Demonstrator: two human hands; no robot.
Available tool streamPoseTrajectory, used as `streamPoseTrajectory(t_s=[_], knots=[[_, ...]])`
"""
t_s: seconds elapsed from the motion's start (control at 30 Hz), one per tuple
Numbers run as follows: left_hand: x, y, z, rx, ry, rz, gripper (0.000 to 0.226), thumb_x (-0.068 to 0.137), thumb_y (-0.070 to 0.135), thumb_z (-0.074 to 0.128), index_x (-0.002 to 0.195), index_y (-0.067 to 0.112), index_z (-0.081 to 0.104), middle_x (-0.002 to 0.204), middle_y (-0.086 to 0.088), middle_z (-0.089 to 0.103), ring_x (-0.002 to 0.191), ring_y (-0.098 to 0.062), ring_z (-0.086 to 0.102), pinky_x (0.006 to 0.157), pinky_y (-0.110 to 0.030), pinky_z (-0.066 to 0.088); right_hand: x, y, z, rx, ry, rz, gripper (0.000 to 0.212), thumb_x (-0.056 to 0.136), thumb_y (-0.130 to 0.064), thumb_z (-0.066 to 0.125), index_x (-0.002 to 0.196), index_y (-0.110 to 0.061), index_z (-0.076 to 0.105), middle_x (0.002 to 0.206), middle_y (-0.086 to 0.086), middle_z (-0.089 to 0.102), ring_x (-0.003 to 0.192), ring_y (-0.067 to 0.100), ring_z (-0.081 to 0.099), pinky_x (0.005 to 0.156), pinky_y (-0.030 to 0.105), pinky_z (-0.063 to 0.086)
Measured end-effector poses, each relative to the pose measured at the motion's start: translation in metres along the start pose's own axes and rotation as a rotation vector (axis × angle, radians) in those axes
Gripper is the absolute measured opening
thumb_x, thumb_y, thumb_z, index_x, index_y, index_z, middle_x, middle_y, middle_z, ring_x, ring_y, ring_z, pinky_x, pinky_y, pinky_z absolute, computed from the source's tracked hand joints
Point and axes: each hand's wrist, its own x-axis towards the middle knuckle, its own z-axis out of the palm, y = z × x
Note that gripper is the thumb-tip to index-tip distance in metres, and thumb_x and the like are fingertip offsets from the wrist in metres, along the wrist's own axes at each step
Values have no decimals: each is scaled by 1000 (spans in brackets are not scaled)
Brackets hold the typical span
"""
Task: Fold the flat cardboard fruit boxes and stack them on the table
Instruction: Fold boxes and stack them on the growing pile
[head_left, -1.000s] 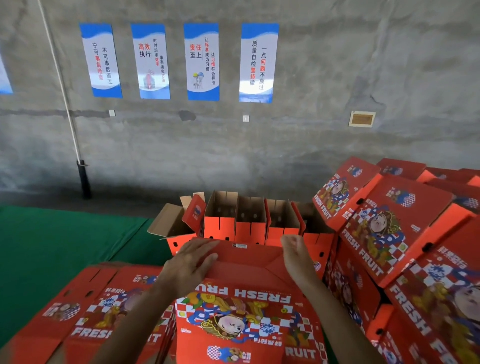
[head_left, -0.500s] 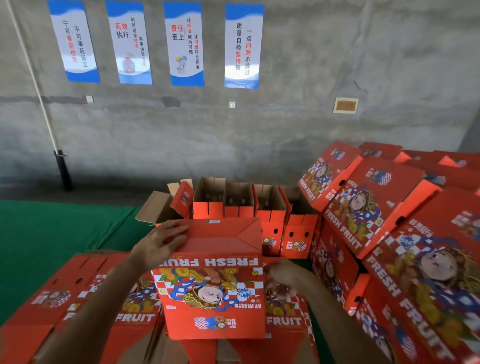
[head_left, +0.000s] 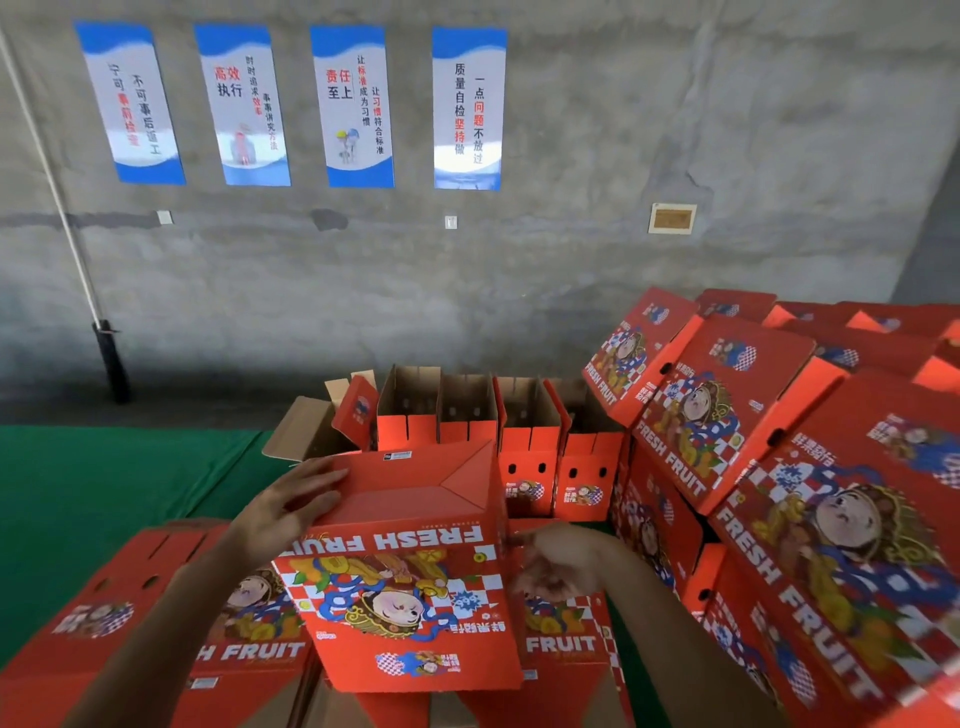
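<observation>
The left hand (head_left: 291, 512) presses flat-fingered on the upturned box (head_left: 410, 561); the right hand (head_left: 558, 566), loosely curled at its three o'clock side, holds nothing. Unlocked bottom flaps could spring open.

Rough grey concrete wall (head_left: 675, 130) carries four blue-and-white posters (head_left: 353, 104). Small tan plaque (head_left: 672, 219) to their right. Green table covering (head_left: 104, 478) at lower left.

Folded box (head_left: 410, 566) before me, atop flat boxes (head_left: 130, 613); open boxes (head_left: 467, 415) behind it; stacked boxes (head_left: 779, 467) to my right.
</observation>
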Motion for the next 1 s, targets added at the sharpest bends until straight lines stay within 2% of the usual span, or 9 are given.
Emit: streamPoseTrajectory(t_s=[0.13, 0.2, 0.4, 0.53, 0.63, 0.73, 0.8, 0.87, 1.0], knots=[[2, 8, -3, -36, 39, 14, 36, 87, 49, 63, 123, 51, 69, 152, 18, 46, 128, -10, 55, 91, -33, 59, -5, -3, 1, 107, -32, -75, 39, 100, -18, 54, 139, -21, 54, 112, 20, 74, 88, 25, 76, 74, 33, 60], [8, 24, -8, -49, 86, 63, 29, 87, 48, 65, 115, 52, 73, 145, 18, 54, 126, -8, 57, 89, -26, 56, -11, -17, -3, 163, -45, -155, 46, 102, -13, 51, 145, -31, 45, 120, 25, 69, 91, 30, 77, 75, 36, 61], [45, 102, 3, -194, 269, 253, 31, 97, 46, 58, 124, 36, 72, 136, 18, 64, 131, 2, 53, 118, -30, 35, -48, -84, -16, 219, -47, -500, 57, 103, 3, 44, 134, -44, 51, 116, 34, 66, 101, 44, 73, 81, 43, 62], [82, 159, 35, -742, 18, 56, 49, 101, 60, 46, 134, 31, 65, 134, 2, 69, 133, -22, 57, 107, -54, 46, -51, -115, -25, -46, 347, -700, 61, 102, 0, 45, 147, -41, 47, 96, 8, 69, 80, 22, 73, 75, 31, 61], [108, 189, 70, -742, -144, -70, 61, 91, 75, 44, 130, 33, 66, 134, -1, 69, 130, -26, 57, 100, -59, 46, -45, -123, -49, -280, 568, -775, 64, 101, -4, 46, 154, -40, 41, 101, -9, 64, 64, -1, 54, 56, 12, 44], [143, 206, 119, -664, -136, -228, 74, 91, 83, 33, 135, 32, 61, 147, -3, 58, 138, -29, 50, 109, -67, 28, -35, -128, -76, -466, 717, -791, 61, 102, -10, 50, 156, -36, 40, 146, 5, 56, 112, 23, 63, 92, 31, 56], [172, 216, 153, -728, -180, -194, 71, 91, 83, 34, 130, 31, 64, 135, 0, 67, 115, -19, 68, 103, -53, 43, -21, -133, -95, -629, 837, -741, 59, 102, -15, 51, 156, -37, 40, 143, 14, 56, 130, 32, 54, 111, 40, 43], [205, 221, 187, -851, -195, -128, 65, 97, 73, 37, 133, 25, 64, 121, -6, 75, 107, -22, 73, 99, -49, 54, -5, -139, -115, -724, 939, -672, 60, 101, -21, 51, 156, -42, 36, 134, 16, 53, 132, 35, 47, 113, 40, 37], [271, 228, 236, -936, -86, -112, 56, 105, 55, 39, 135, 14, 63, 129, -17, 70, 119, -32, 67, 106, -49, 51, 27, -149, -161, -858, 1008, -599, 61, 102, -30, 49, 155, -51, 29, 131, 13, 49, 131, 35, 46, 113, 42, 39]])
